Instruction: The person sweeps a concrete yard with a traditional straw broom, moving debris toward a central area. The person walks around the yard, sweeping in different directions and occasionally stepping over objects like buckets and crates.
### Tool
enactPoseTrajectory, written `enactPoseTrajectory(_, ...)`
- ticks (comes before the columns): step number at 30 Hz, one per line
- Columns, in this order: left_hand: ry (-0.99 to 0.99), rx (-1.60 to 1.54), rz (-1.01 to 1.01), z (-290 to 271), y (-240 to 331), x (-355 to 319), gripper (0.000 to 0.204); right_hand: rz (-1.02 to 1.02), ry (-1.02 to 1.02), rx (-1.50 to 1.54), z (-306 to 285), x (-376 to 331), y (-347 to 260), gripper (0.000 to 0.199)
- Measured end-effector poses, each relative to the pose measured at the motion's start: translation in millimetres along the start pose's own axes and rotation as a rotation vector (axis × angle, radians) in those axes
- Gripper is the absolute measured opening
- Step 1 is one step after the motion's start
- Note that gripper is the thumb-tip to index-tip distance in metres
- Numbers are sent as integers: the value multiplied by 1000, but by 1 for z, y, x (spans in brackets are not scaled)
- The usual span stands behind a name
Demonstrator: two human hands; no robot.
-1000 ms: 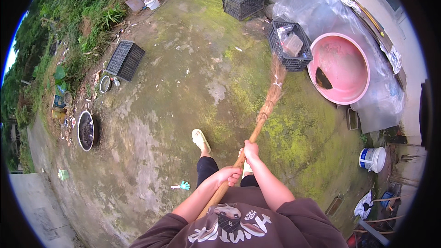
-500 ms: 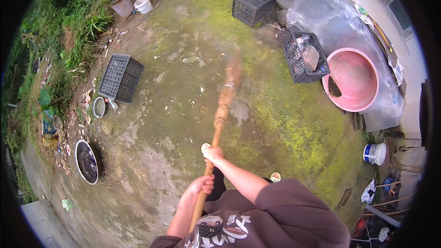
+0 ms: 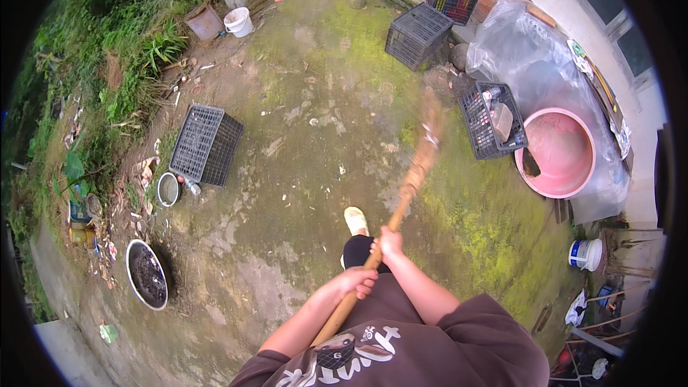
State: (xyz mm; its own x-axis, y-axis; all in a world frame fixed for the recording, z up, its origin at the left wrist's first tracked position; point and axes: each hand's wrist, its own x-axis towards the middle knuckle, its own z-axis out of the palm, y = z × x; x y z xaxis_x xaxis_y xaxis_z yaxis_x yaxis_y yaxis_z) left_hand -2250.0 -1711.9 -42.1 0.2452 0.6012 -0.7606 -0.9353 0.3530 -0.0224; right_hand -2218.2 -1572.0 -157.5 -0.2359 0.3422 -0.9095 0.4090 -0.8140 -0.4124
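Note:
Both of my hands are wrapped round a long wooden-handled broom [image 3: 412,183]. My right hand [image 3: 389,242] is closed on it higher up, toward the far end. Lower down, close to my body, my left hand [image 3: 357,282] is closed round the handle [image 3: 337,319]. Beyond my right hand the shaft turns thicker, rough and brown, with a pale binding near the tip. The far end is smeared by motion, so its bristles cannot be made out. It slants away to the right over the mossy concrete ground [image 3: 308,165].
Left stand a black crate [image 3: 208,145], a small round pan [image 3: 168,189] and a wide basin of dark stuff [image 3: 147,274]. To the right are a filled crate [image 3: 493,120], a pink tub [image 3: 560,154] and a white bucket [image 3: 585,254]. Weeds [image 3: 107,50] line the left edge.
The broom and both hands have swung to the right, and its far end now points further right. My view has shifted a little, and a foot shows further forward.

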Motion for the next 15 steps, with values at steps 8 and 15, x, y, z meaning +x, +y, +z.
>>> enactPoseTrajectory(8, -42, 187, -290, -66, 136, 40, 12, 30, 332, 64, 81, 64, -39, 22)
enactPoseTrajectory(15, -54, -671, 115, -167, 251, -109, 6, 138, -105, -565, 393, 65, -54, 25)
